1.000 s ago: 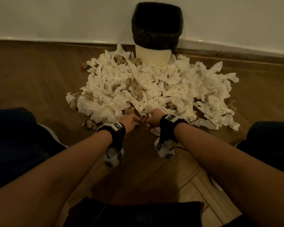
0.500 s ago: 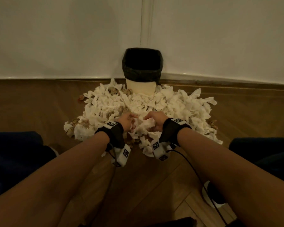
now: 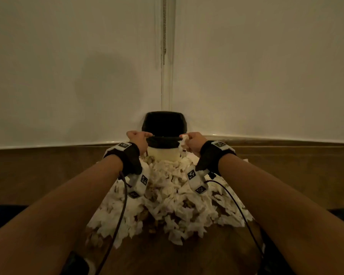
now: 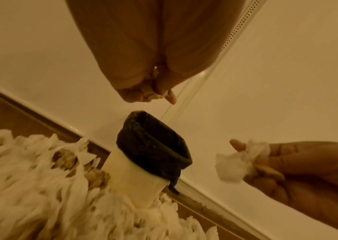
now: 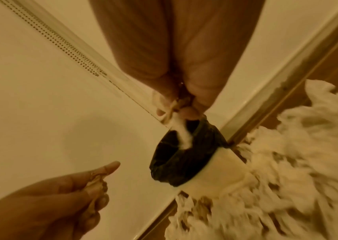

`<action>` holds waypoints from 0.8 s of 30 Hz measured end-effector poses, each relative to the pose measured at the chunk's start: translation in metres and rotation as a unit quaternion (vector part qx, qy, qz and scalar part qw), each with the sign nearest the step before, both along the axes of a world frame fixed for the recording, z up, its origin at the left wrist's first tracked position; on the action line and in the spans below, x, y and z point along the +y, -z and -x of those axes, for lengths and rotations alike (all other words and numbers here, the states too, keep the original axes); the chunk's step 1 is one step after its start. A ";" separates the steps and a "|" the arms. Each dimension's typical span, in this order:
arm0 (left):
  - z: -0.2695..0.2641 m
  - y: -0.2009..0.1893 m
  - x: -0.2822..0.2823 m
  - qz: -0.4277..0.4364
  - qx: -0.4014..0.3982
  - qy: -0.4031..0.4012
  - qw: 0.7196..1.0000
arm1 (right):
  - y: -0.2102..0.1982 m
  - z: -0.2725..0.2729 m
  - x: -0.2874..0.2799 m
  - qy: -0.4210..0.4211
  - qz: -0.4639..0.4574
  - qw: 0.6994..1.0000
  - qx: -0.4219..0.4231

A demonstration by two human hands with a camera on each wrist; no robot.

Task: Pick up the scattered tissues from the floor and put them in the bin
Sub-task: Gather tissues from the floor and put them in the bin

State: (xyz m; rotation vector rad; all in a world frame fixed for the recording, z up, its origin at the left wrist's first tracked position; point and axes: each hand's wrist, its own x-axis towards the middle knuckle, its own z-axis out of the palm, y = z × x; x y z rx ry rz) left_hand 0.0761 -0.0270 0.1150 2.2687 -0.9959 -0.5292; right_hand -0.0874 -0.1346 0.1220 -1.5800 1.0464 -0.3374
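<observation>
Wood floor, white corner walls | my left hand pinching a brownish wad, bin mouth just right of it | my right hand clamping a white tissue at the opposite rim | advice: bring both over the liner, then release | tissue pile beneath my wrists.

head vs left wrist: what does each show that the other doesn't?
Only the head view: both forearms with wrist rigs and cables, and the full spread of the tissue pile on the wood floor in front of the bin.

Only the left wrist view: the brownish scrap pinched in the left hand, and the white tissue seen whole in the right hand.

Both: the bin with its black liner in the wall corner, with both hands raised near its rim, gripping tissue.
</observation>
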 end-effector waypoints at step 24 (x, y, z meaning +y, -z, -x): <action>-0.065 0.057 -0.117 0.096 0.091 -0.028 0.991 | 0.061 -0.098 -0.087 0.151 -0.048 0.979 -0.125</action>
